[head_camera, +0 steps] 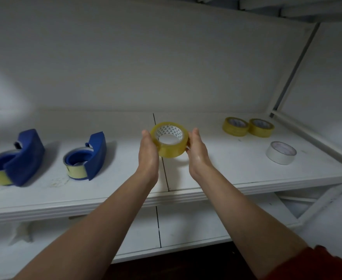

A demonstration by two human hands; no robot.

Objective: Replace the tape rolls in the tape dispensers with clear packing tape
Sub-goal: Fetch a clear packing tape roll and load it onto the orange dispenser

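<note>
I hold a yellowish clear packing tape roll (171, 147) with a white patterned core above the middle of the white shelf (113, 190). My left hand (148, 153) grips its left side and my right hand (196, 152) grips its right side. Two blue tape dispensers lie on the shelf to the left: one at the far left (22, 158) and one nearer the middle (93, 156), each with a pale yellowish roll inside. At the back right lie two more clear tape rolls (235, 126) (261, 127), side by side.
A white tape roll (281, 152) lies flat at the right of the shelf. A raised white rim (311, 138) runs along the shelf's right side. A dark seam (165, 170) splits the shelf under my hands. A lower white shelf (186, 229) sits below.
</note>
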